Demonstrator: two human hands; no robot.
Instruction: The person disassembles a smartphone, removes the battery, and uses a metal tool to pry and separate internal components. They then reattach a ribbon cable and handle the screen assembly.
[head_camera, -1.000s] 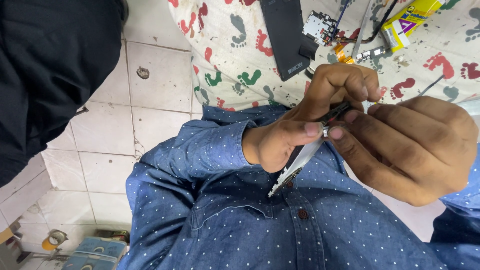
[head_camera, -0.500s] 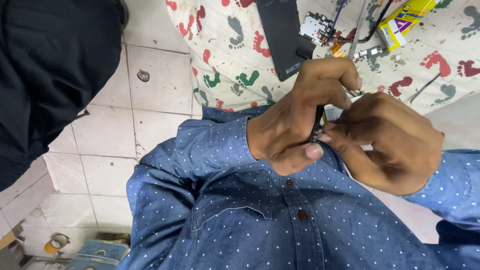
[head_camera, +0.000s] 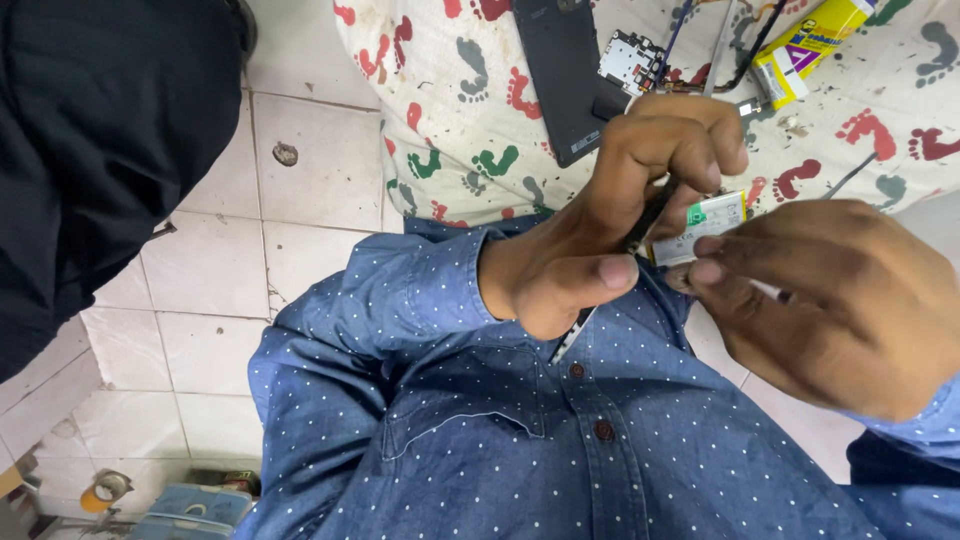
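White floor tiles (head_camera: 310, 190) lie beneath a work surface covered in a footprint-patterned cloth (head_camera: 460, 110), evenly lit.

I see a small flat white battery pack (head_camera: 700, 228) with a green label corner pinched between my left hand (head_camera: 610, 215) and right hand (head_camera: 840, 300), and a yellow glue tube (head_camera: 800, 50) lying on the footprint-patterned cloth (head_camera: 450, 110) above.

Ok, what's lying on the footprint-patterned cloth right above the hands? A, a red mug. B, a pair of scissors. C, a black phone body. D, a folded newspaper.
C: a flat black phone body lies on the footprint cloth just above the left hand, beside a small circuit board.
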